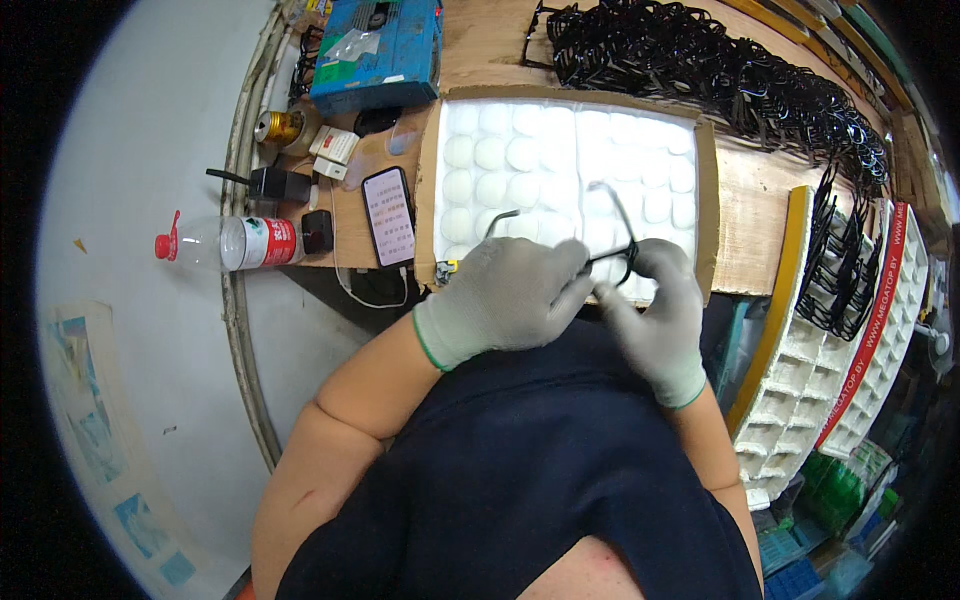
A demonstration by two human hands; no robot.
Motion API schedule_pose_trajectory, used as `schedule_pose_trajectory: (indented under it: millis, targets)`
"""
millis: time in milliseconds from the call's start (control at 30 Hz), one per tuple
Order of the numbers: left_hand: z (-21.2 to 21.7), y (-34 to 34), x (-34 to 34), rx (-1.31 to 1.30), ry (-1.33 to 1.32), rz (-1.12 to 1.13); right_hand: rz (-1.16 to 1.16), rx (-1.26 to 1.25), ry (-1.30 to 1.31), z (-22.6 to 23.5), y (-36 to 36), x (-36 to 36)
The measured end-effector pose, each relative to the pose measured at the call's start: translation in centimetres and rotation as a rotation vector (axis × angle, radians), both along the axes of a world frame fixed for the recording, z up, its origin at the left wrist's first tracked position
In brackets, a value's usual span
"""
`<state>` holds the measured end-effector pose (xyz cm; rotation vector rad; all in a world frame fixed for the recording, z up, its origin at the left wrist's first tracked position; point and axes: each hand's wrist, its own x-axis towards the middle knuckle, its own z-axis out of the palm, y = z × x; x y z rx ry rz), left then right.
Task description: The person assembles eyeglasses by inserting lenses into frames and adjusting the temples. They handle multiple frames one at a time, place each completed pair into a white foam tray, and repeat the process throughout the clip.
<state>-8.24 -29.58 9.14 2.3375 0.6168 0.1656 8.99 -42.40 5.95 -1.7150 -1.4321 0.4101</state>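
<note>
Dark shirt (520, 470): seen closest to the camera, filling the lower middle; both bare forearms come out from it.
Left hand (510, 295): covered by a grey glove with a green cuff; the fingers are curled closed around the left part of the black eyeglass frame (610, 250), at the near edge of the workbench (740, 220).
Right hand (655, 310): gloved in the same way; the fingers are closed in a pinch on the right part of the frame, just beside the left hand.
Eyeglass frame: held between both hands above the near edge of the white tray; one thin temple is raised toward the far side, another points to the left.
White tray (560, 150): a bright panel with rows of rounded hollows, bordered by brown cardboard, laid in the middle of the workbench directly behind the hands.
Phone (389, 216): laid flat with a lit screen, just beside the left edge of the tray; a white cable is seen near its near end.
Plastic bottle (225, 243): laid on its side with a red cap, at the left edge of the workbench.
Blue box (378, 50): placed at the far left corner.
Pile of black frames (720, 70): heaped along the far edge and down the right side.
White compartment tray (810, 370): standing beyond the right edge, some black frames are hung on it.
</note>
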Motion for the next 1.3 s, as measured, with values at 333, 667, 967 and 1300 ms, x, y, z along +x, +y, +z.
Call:
schedule_pose_trajectory:
  millis: [333,667,967,1300]
  targets:
    - [-11.6,8.8,4.2,0.150,0.134,0.486,0.047,-0.425,0.447,2.8,-1.9,1.5]
    - [-12.4,10.0,2.4,-0.110,0.045,0.555,0.129,-0.359,1.347,4.2,-1.9,0.9]
    - [-2.4,2.3,-2.5,-1.235,-0.400,0.250,0.193,-0.423,1.225,3.0,-1.4,0.0]
    - [-2.0,-0.3,-1.1,-1.214,-0.410,0.284,0.148,-0.402,0.955,2.2,-1.4,-0.6]
